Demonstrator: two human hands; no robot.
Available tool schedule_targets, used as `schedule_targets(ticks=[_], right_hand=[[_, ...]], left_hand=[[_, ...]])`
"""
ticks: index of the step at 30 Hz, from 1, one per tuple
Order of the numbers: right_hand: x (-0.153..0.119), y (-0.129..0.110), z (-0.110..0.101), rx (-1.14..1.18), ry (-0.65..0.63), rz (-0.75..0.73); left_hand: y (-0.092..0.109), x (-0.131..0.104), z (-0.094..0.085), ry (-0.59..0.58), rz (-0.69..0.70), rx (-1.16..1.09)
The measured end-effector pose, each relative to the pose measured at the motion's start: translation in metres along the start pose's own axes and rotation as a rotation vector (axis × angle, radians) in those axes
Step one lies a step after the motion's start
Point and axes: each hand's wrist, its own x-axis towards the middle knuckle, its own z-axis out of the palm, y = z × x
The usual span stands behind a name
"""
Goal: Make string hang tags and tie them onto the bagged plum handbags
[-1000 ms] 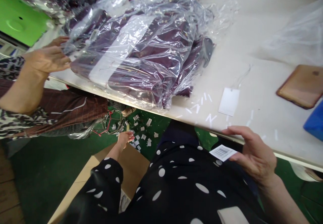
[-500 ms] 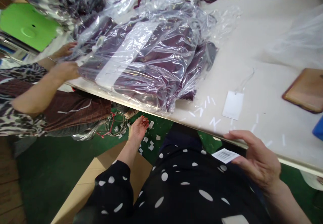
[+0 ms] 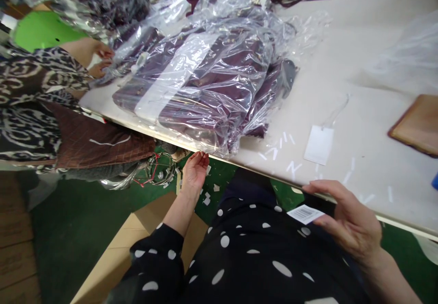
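In my right hand (image 3: 356, 222) I hold a small white barcode label (image 3: 305, 214) by its end, pinched at the thumb. The index finger stretches apart along the table's edge. My left hand (image 3: 195, 172) is palm up at the table's front edge, just below the plastic-wrapped bundle. Its fingers are loosely bent and nothing shows in it. The bundle is dark maroon goods in clear plastic bags (image 3: 219, 89), with a white strip (image 3: 178, 73) across it. A white hang tag (image 3: 319, 145) on a string lies flat to the right.
Thin white slips (image 3: 273, 151) are scattered along the edge of the white table (image 3: 342, 44). A brown phone-like object (image 3: 417, 123) lies at right. A co-worker's hands (image 3: 99, 57) are at the left end. A cardboard box (image 3: 137, 235) stands below; paper scraps litter the green floor.
My left hand has risen from below the table to its edge, its fingers bending. The co-worker's hands have shifted up and away from the bundle's near corner. My right hand stays with the label.
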Motion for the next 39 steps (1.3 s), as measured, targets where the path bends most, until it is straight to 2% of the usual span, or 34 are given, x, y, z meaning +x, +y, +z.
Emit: schedule_targets(ticks=[15,26,39], right_hand=[[0.000,-0.002,0.001,0.006,0.004,0.001],[-0.002,-0.003,-0.001,-0.008,0.006,0.008],[0.004,-0.011,-0.001,-0.042,0.042,-0.051]], left_hand=[[0.001,0.000,0.003,0.086,0.023,0.032],[-0.002,0.003,0.002,0.098,0.089,0.100],[0.004,0.016,0.014,0.175,0.049,0.099]])
